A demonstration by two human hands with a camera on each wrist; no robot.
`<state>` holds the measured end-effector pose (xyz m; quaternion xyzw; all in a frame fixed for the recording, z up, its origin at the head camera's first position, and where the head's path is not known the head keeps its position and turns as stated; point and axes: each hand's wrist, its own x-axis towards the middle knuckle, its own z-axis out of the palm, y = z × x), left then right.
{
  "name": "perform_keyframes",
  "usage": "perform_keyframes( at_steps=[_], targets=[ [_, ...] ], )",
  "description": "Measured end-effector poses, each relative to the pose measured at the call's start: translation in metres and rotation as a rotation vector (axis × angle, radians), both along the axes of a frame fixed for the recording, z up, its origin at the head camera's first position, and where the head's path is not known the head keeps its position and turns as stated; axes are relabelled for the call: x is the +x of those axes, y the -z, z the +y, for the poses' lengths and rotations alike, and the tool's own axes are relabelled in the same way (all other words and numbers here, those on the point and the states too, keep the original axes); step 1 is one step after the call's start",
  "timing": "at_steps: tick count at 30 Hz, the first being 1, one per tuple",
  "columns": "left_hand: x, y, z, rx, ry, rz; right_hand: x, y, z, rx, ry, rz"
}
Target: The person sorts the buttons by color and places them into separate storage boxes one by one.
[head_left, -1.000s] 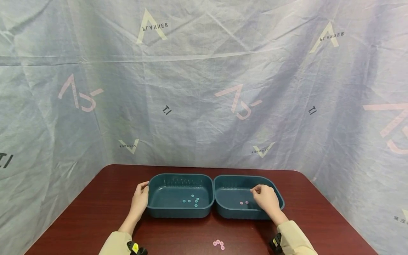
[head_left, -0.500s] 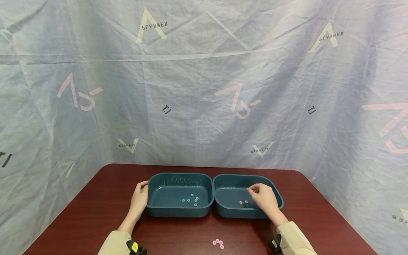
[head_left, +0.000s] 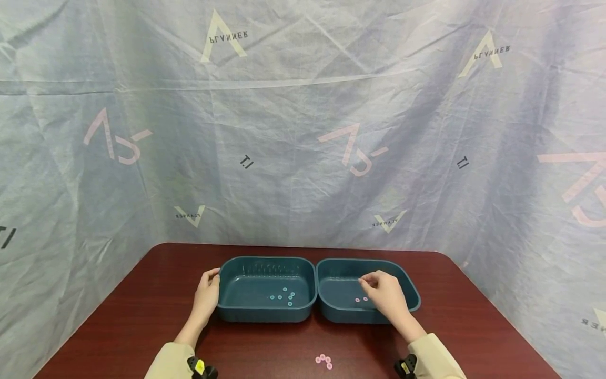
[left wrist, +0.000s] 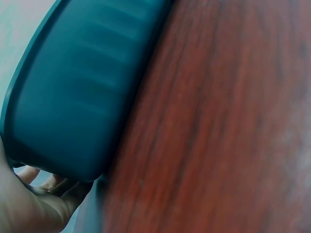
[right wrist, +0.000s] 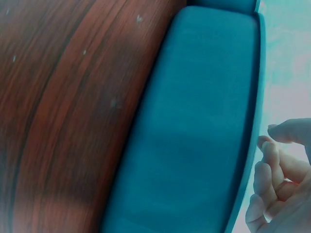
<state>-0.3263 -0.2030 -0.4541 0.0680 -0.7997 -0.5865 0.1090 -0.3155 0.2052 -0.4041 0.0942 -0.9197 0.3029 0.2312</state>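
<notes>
Two dark teal plastic trays stand end to end on the table. My left hand (head_left: 206, 298) grips the outer end of the left tray (head_left: 265, 316), and in the left wrist view its fingers (left wrist: 73, 194) curl about that end. Several small blue rings (head_left: 280, 297) lie in this tray. Over the right tray (head_left: 350, 316) hangs my right hand (head_left: 385, 292), fingers bent, thumb tip and index fingertip close together. I cannot tell whether a small ring sits between them. Below those fingertips, two pink rings (head_left: 357, 300) lie on the tray's floor.
Several more pink rings (head_left: 323, 358) lie in a small curved group on the dark red wooden table (head_left: 265, 350), in front of the trays. Behind and beside the table hangs a grey printed cloth (head_left: 284, 116).
My right hand has moved left over the right tray, its fingertips nearer the pink rings. The left hand keeps its hold on the left tray, and the visible rings lie as before.
</notes>
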Motion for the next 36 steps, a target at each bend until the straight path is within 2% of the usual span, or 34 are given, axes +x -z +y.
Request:
perform_keyframes(
  at_steps=[13,31,36],
  targets=[
    [-0.001,0.001,0.0,0.008,-0.005,0.002,0.014,-0.007,-0.017,-0.011,-0.056,0.05],
    [-0.001,0.0,0.0,0.004,-0.012,-0.007,0.034,-0.008,-0.035,0.028,-0.13,0.008],
    [-0.002,0.0,0.001,0.001,-0.015,-0.005,0.041,-0.007,-0.041,0.02,-0.178,-0.014]
  ],
)
